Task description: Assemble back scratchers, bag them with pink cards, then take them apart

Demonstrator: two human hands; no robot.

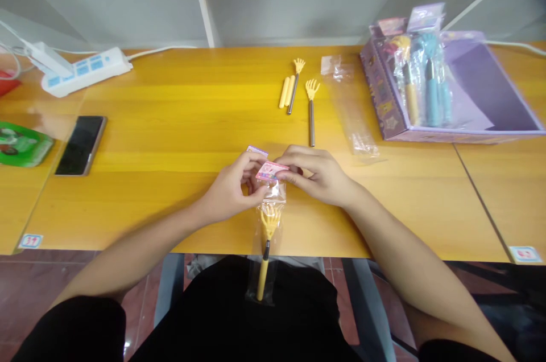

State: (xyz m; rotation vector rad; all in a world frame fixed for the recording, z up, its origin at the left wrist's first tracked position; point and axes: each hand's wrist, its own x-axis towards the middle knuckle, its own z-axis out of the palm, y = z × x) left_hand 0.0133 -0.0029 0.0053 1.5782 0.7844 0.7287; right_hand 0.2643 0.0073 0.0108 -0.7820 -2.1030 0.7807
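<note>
Near the table's front edge, a clear plastic bag (273, 194) hangs down toward my lap. Inside it is a yellow hand-shaped back scratcher (264, 271), its claw end up. My left hand (236, 182) is closed at the top of the bag, where a purple-edged card (257, 151) shows behind the fingers. My right hand (318, 174) pinches a small pink printed card (271, 171) between thumb and fingers, right at the bag's mouth. Whether the two cards are joined is hidden by the fingers.
Beyond my hands lie two unbagged back scratchers (311, 114), yellow handle sleeves (286, 92) and a flat plastic bag (352, 117). At right stands a purple box (503, 89) with bagged scratchers (433, 89). At left are a phone (81, 145), a power strip (91, 70) and a green packet (23, 144).
</note>
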